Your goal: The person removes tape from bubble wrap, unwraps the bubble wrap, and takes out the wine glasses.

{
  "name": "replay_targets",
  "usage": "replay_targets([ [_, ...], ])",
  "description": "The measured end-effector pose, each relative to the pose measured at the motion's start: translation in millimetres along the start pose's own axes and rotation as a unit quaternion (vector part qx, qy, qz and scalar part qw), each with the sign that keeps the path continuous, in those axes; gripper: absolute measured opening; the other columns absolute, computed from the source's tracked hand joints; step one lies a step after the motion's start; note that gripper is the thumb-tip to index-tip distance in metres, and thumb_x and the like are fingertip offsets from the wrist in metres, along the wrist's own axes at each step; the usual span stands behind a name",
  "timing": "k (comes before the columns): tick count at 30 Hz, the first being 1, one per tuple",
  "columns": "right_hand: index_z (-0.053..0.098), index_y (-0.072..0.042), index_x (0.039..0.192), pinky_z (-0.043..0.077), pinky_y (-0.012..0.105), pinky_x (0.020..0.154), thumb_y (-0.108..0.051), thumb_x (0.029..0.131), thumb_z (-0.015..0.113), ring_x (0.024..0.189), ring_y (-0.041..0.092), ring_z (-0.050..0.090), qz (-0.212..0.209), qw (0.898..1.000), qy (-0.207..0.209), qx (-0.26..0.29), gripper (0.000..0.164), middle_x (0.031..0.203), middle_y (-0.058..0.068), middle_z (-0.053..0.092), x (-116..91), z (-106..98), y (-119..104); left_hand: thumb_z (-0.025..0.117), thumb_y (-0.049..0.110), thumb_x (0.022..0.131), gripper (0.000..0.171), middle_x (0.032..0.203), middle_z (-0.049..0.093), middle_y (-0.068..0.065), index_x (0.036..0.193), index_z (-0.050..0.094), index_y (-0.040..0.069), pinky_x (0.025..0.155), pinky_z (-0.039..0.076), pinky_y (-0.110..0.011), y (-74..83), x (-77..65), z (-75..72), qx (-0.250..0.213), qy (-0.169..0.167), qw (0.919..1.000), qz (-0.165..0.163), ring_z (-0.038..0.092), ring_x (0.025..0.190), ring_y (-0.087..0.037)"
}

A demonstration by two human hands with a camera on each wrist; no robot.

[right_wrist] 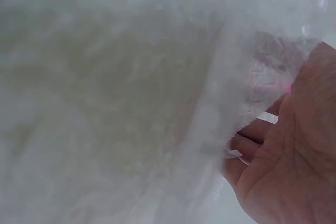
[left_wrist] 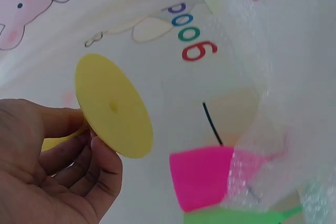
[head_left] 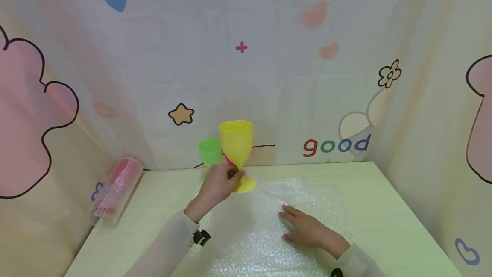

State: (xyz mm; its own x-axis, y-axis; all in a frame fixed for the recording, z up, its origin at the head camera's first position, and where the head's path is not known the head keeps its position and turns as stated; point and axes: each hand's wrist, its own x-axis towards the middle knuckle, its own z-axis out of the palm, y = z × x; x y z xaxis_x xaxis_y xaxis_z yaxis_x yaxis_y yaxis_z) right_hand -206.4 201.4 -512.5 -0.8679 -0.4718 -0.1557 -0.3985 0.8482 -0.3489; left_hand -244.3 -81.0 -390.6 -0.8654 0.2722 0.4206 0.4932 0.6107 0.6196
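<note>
My left hand [head_left: 218, 181] pinches a yellow plastic goblet [head_left: 236, 140] by its stem, bowl up, above the far part of a bubble wrap sheet [head_left: 257, 243]. In the left wrist view the goblet's round foot [left_wrist: 113, 107] faces the camera. Over the right side of the sheet, my right hand [head_left: 307, 228] is spread with its fingers apart. Bubble wrap hangs close to that palm [right_wrist: 291, 140] in the right wrist view; whether they touch is unclear. Behind the left hand stand a green goblet [head_left: 210, 151] and a pink goblet [left_wrist: 202, 177], mostly hidden in the head view.
A bubble-wrapped bundle [head_left: 118, 187] with something red inside lies at the table's left edge. A printed curtain [head_left: 238, 80] rises behind the pale table [head_left: 369, 191] and along both sides.
</note>
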Motion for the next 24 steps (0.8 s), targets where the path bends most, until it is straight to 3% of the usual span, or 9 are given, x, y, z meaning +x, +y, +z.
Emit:
replay_targets([
  [7,0.045,-0.014,0.147,0.037,0.052,0.113,-0.042,0.090,0.068,0.146,0.032,0.035,0.008,1.000,-0.002,0.003,0.068,0.160,0.010,0.033,0,-1,-2,0.069,0.014,0.091,0.010,0.081,0.073,-0.006,0.086,0.071,0.006,0.070,0.060,-0.034,-20.8,0.4,-27.1,0.036,0.049,0.9981,-0.008,0.065,0.073,-0.019],
  [17,0.045,-0.013,0.147,0.037,0.053,0.114,-0.042,0.089,0.069,0.146,0.033,0.034,0.008,1.000,-0.002,0.008,0.069,0.160,0.010,0.033,-1,0,-2,0.068,0.017,0.092,0.017,0.085,0.075,-0.010,0.092,0.073,0.002,0.066,0.058,-0.035,-61.9,-8.0,-54.1,0.051,0.073,0.9945,-0.054,0.069,0.075,-0.023],
  [24,0.046,-0.014,0.147,0.037,0.052,0.114,-0.042,0.089,0.069,0.146,0.032,0.035,0.010,1.000,-0.004,-0.001,0.068,0.160,0.010,0.034,-1,0,-2,0.070,0.015,0.089,0.017,0.086,0.075,-0.017,0.089,0.074,-0.002,0.070,0.059,-0.045,-99.5,-12.4,-65.8,0.067,0.105,0.9890,-0.080,0.072,0.078,-0.032],
])
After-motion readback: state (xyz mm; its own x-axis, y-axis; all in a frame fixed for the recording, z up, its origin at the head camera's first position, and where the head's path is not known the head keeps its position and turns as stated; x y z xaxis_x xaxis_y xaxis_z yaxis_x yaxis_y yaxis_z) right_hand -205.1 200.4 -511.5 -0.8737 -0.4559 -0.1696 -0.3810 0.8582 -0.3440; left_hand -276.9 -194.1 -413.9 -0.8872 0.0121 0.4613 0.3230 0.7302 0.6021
